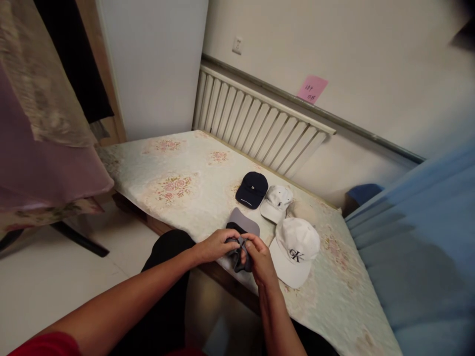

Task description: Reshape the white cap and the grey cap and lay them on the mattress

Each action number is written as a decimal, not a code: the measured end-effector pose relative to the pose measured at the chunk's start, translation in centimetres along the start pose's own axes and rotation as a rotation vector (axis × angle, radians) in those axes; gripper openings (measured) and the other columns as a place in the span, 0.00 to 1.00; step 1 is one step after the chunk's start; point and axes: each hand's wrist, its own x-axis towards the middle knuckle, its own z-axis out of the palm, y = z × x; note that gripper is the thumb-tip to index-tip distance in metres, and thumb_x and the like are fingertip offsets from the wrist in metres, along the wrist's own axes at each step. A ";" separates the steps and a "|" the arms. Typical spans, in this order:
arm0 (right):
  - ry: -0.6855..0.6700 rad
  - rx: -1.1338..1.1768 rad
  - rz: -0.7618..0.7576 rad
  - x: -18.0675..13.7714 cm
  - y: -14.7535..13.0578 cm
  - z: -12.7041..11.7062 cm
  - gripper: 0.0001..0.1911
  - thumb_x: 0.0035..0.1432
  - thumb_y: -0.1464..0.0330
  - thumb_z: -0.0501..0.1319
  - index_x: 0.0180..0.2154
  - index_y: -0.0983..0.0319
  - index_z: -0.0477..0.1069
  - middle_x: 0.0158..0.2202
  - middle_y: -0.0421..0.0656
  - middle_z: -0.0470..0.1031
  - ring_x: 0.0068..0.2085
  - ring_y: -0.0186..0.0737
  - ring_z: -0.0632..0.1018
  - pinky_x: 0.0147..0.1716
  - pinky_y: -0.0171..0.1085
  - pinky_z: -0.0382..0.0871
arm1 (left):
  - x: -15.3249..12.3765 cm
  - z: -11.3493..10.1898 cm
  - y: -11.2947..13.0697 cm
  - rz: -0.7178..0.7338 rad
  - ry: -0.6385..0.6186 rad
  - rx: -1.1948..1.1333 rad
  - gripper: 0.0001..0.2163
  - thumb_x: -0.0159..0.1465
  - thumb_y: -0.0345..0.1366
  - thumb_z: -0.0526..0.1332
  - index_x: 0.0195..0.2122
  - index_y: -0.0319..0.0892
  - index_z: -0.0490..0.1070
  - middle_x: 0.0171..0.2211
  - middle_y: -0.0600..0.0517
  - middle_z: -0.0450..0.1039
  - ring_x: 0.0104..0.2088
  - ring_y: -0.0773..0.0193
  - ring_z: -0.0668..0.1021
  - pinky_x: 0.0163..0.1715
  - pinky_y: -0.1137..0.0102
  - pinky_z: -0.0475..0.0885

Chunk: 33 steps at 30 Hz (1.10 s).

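Both my hands grip a grey cap [243, 225] at the near edge of a bed covered with a floral quilt [178, 173]. My left hand [217, 244] pinches the cap's back strap from the left. My right hand [260, 259] pinches the same strap from the right. The cap's brim points away from me. A white cap with a black logo [295, 249] lies just right of my hands. Farther back lie a navy cap [252, 189] and a smaller white cap [276, 202].
A white radiator [256, 123] runs along the wall behind the bed, with a pink note [312, 89] above it. Blue fabric [426, 237] fills the right side. Hanging cloths [40, 123] are at the left, above a pale floor [55, 277].
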 end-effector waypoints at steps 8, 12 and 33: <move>-0.016 -0.148 0.001 0.1 -1.0 0.1 0.15 0.52 0.62 0.61 0.42 0.60 0.70 0.21 0.36 0.71 0.22 0.33 0.72 0.24 0.32 0.67 | 0.1 0.4 -0.1 -0.003 -0.019 0.002 0.06 0.57 0.32 0.56 0.33 0.40 0.71 0.30 0.54 0.74 0.34 0.66 0.74 0.37 0.73 0.67; -0.054 -0.207 0.007 0.1 -1.4 0.1 0.13 0.49 0.66 0.62 0.40 0.59 0.71 0.22 0.35 0.70 0.25 0.37 0.75 0.28 0.37 0.70 | 0.0 0.5 -0.3 -0.020 -0.029 -0.028 0.07 0.56 0.32 0.56 0.34 0.40 0.72 0.30 0.54 0.75 0.35 0.65 0.74 0.37 0.72 0.67; 0.072 -0.360 -0.168 1.5 -3.0 -0.1 0.03 0.48 0.68 0.60 0.29 0.60 0.70 0.24 0.36 0.68 0.27 0.34 0.68 0.28 0.33 0.59 | 0.3 -0.2 -0.5 0.019 -0.157 0.105 0.05 0.56 0.32 0.56 0.32 0.39 0.70 0.27 0.55 0.68 0.31 0.68 0.69 0.32 0.75 0.62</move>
